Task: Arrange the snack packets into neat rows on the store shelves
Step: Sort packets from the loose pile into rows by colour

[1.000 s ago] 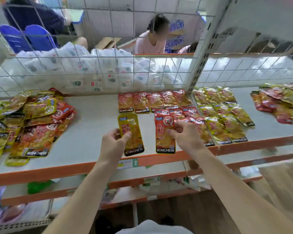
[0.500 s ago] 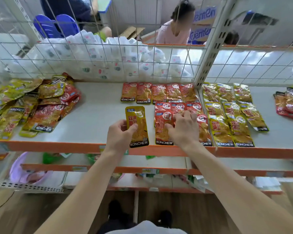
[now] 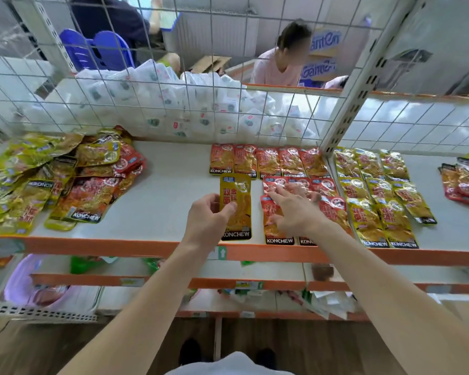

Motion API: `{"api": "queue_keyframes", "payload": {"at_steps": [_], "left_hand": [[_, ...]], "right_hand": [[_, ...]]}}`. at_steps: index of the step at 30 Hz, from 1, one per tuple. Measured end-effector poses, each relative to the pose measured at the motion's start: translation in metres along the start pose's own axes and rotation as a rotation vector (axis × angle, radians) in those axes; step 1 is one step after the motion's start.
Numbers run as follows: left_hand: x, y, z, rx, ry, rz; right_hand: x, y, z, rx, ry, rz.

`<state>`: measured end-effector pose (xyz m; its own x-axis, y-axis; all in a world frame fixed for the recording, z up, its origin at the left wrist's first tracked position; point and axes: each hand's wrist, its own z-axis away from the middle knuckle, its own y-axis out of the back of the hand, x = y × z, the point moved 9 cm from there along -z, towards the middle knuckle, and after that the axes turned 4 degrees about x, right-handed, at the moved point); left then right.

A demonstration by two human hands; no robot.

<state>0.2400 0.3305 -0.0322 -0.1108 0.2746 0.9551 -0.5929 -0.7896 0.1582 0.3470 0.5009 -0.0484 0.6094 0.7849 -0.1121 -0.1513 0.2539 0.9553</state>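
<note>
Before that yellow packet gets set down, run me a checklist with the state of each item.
1. Grip on the packet: ok. The left hand pinches the yellow packet by its lower left edge.
2. Right hand free: not ok. The right hand lies flat, fingers spread, on the front red packets.
3. Landing spot: ok. Bare shelf shows left of those red packets.
4. Orientation: ok. Its KONCHEW label faces the front edge, like its neighbours.
5. Colour match: not ok, if rows go by colour. The yellow rows lie right of the red ones.
6. Packet touching the shelf: cannot tell.
</note>
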Motion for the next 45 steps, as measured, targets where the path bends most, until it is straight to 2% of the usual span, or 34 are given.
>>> {"api": "queue_keyframes", "payload": {"at_steps": [17, 21, 24, 29, 35, 38, 42, 45], "left_hand": [[0.003, 0.004, -0.006, -0.062, -0.023, -0.037], [0.004, 0.002, -0.008, -0.086, -0.024, -0.042], [0.006, -0.004, -0.008, -0.125, -0.036, -0.045], [0.009, -0.03, -0.003, -0.226, -0.045, -0.034], [0.011, -0.09, 0.028, -0.429, -0.035, -0.011], [0.013, -0.122, 0.052, -0.523, -0.087, -0.064], [0.021, -0.146, 0.08, -0.553, -0.148, -0.097], [0.021, -0.156, 0.097, -0.531, -0.159, -0.126]], "right_hand": [[0.0, -0.004, 0.011, 0.019, 0.013, 0.01], [-0.006, -0.002, 0.023, 0.003, 0.006, -0.106], [-0.009, 0.008, 0.037, 0.091, 0.005, -0.228], [0.003, 0.03, 0.073, 0.335, -0.078, -0.472], [0.05, 0.027, 0.147, 0.496, -0.312, -0.459], [0.075, 0.02, 0.19, 0.587, -0.434, -0.45], [0.105, 0.009, 0.226, 0.638, -0.53, -0.466], [0.12, 0.009, 0.239, 0.658, -0.523, -0.501]]}}
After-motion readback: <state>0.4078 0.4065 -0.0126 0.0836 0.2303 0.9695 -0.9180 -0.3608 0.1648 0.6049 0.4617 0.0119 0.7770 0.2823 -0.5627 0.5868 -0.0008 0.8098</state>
